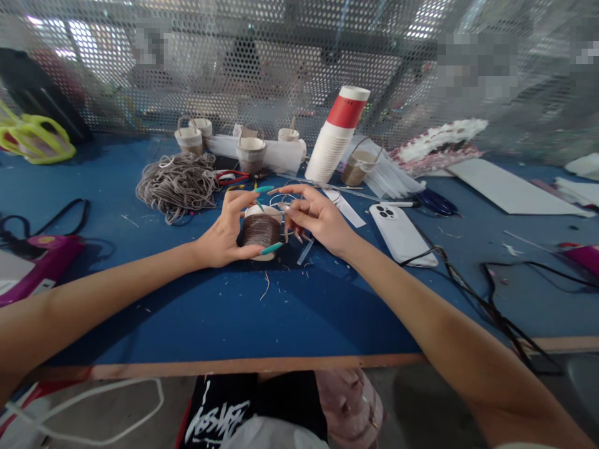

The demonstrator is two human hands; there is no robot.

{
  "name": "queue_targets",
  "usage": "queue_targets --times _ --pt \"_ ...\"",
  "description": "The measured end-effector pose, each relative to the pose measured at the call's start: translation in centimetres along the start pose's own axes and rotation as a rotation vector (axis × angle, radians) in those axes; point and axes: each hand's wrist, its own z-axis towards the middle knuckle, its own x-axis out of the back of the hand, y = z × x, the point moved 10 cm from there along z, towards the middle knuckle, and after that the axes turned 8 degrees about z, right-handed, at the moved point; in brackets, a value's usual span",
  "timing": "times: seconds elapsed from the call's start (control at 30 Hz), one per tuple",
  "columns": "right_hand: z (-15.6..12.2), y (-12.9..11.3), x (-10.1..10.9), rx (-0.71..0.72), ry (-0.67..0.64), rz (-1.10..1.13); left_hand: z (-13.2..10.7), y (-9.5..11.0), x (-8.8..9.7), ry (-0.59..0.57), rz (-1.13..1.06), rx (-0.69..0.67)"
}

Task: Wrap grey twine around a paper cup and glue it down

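Note:
A white paper cup lies on its side on the blue table, its wall wrapped in brown cord. My left hand grips the cup from the left, thumb at the near end and fingers at the far end. To the right of the cup, my right hand has its thumb and fingers pinched together on what looks like a thin strand by the cup's side. Its other fingertips curl beneath and are partly hidden. White loops of thin line show behind the fingers.
Behind my hands are a tangled grey cord pile, red-handled pliers, wrapped cups with handles and a tall cup stack. A white phone lies right. Glue guns with black cables lie at the sides.

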Motion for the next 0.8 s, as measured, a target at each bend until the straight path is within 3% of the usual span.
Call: queue_targets --times 0.8 --pt "-0.02 0.62 0.17 0.017 0.02 -0.075 -0.26 0.52 0.05 -0.008 0.067 -0.065"
